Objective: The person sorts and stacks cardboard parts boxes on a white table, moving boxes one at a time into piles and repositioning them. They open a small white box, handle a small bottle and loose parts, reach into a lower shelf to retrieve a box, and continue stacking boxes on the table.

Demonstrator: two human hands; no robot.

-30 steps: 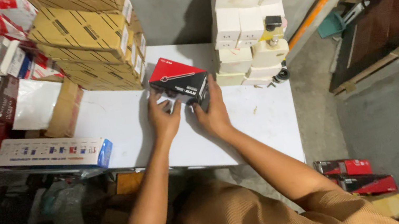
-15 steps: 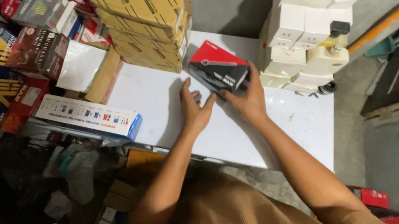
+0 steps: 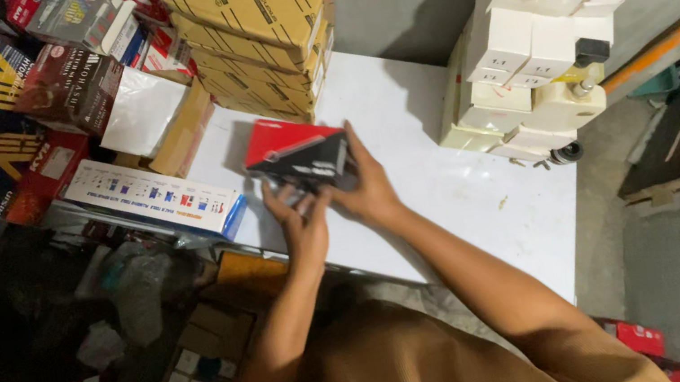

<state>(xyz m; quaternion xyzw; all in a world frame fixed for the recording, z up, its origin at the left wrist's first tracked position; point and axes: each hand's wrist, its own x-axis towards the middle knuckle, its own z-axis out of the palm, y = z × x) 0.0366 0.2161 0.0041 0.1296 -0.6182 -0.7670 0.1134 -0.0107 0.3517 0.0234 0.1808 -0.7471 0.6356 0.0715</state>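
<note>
A red and black carton [image 3: 298,154] is held just above the white table [image 3: 468,198]. My right hand [image 3: 369,188] grips its right end, fingers wrapped up over the black side. Under its lower left corner is my left hand [image 3: 300,224], fingers curled against the carton's bottom edge. Both forearms reach forward from my brown shirt.
Yellow-brown cartons [image 3: 260,31] are stacked at the table's back left. White boxes [image 3: 532,51] with a black-capped bottle [image 3: 586,70] stand at the back right. A long white and blue box [image 3: 155,197] lies on the left edge. Assorted cartons [image 3: 7,98] crowd the left; floor clutter lies below.
My hands have pulled the red and black carton nearer to me and leftward, and my left hand has shifted under its corner. The view has swung as my head moved.
</note>
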